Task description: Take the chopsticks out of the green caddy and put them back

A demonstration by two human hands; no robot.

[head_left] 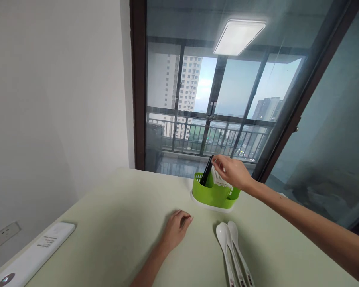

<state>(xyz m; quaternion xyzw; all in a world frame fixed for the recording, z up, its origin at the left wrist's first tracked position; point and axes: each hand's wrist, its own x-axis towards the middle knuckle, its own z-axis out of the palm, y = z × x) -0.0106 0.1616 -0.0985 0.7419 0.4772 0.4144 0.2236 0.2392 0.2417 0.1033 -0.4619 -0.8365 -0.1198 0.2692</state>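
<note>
A green cutlery holder [211, 195] with a white base stands at the far side of the table, with a white slotted divider [219, 179] in its middle. Black chopsticks [207, 171] lean upright in its left compartment. My right hand [231, 171] reaches over the holder from the right, its thumb and fingers pinched at the chopsticks' top ends. Nearer to me, my left hand [176, 229] rests on the table with its fingers curled and thumb tip close to the index finger, nothing visible in it. White spoons [230, 247] with long handles lie side by side below the holder.
The pale green table [116, 239] meets a white wall on the left. A long white box-shaped object [38, 255] lies along its left edge, near a wall socket [6, 235]. Behind the table is a dark-framed glass door [173, 159] showing a balcony.
</note>
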